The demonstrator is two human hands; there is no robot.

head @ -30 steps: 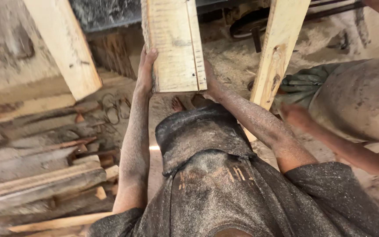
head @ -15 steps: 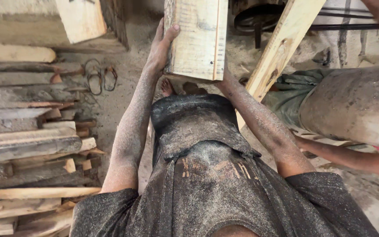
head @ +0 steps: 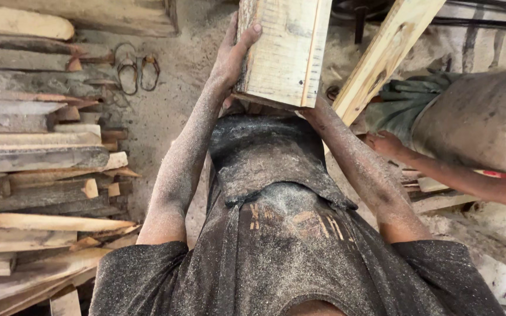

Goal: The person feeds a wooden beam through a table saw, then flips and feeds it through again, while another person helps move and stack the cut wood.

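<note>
A: In front of chest — left hand clamped on pale plank stack, shifted rightward, nearer since earlier frames.
B: Right hand mostly hidden beneath — seemingly supporting. Co-worker's hand near slanted board.

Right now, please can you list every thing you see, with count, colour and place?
wooden block: one, pale yellow, top centre, held up by both hands
leaning plank: one, pale, right of the block
stacked timber: many pieces, grey and tan, along the left
sandals: one pair, dark straps, on the sawdust floor at upper left
another person's hand: one, at right, by the plank
left hand: on the block's left side
right hand: under the block's lower right corner
</note>
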